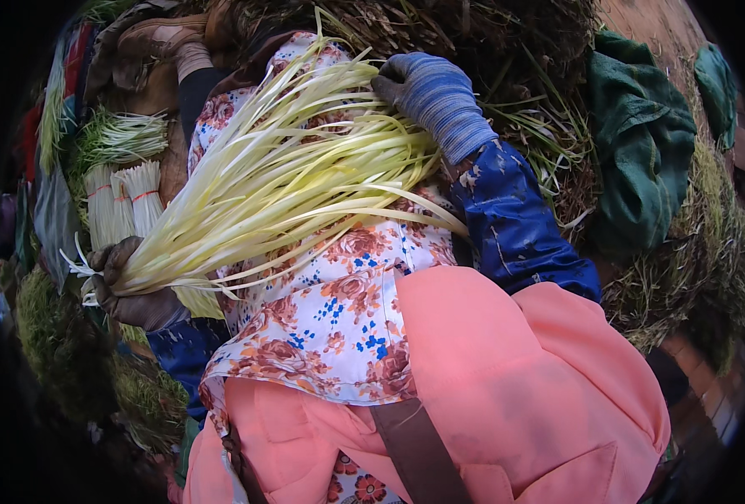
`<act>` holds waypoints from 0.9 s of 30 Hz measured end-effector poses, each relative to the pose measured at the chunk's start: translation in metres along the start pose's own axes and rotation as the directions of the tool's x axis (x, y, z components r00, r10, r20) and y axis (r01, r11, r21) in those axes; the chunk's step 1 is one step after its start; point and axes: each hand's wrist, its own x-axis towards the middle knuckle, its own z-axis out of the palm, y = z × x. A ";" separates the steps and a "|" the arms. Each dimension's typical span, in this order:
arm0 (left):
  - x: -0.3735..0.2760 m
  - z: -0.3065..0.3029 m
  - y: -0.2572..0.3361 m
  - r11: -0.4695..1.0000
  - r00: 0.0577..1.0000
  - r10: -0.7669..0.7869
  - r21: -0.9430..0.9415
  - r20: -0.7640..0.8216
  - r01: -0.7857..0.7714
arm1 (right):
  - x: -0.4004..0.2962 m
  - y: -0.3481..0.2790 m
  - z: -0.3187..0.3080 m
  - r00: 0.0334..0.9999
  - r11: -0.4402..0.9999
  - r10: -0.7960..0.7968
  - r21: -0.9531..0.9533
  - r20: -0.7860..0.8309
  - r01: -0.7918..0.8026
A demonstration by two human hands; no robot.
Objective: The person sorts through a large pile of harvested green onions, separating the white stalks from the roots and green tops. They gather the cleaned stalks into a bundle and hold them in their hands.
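Note:
A large loose bunch of pale yellow blanched chives fans out across my lap. My left hand, in a dirty brown work glove, is closed around the white stem ends, a few of which poke out past the fist. At the far edge of the leaves is my right hand, in a blue striped knit glove with a dark palm. Its fingers curl in against the leaves, and whether they pinch any is hidden. Beneath the bunch lies a white floral apron over my lap.
Bundles of white stems tied with red bands stand at left, beside a loose pile of chives. Heaped plant waste lies ahead. A dark green cloth rests at right. Someone's shoe shows at upper left.

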 end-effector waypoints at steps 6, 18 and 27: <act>-0.004 0.009 -0.004 0.999 0.999 -0.006 0.041 0.035 0.005 | 0.007 0.079 -0.024 0.944 0.947 0.282 -0.110 -0.170 -0.302; 0.017 0.058 -0.007 1.000 0.995 -0.009 0.019 0.098 0.007 | -0.020 -0.056 -0.026 0.921 0.917 -0.340 -0.152 0.190 0.369; 0.025 0.060 0.001 0.989 0.981 -0.094 0.127 0.168 0.073 | -0.009 -0.069 -0.025 0.872 0.893 -0.438 0.213 0.219 0.395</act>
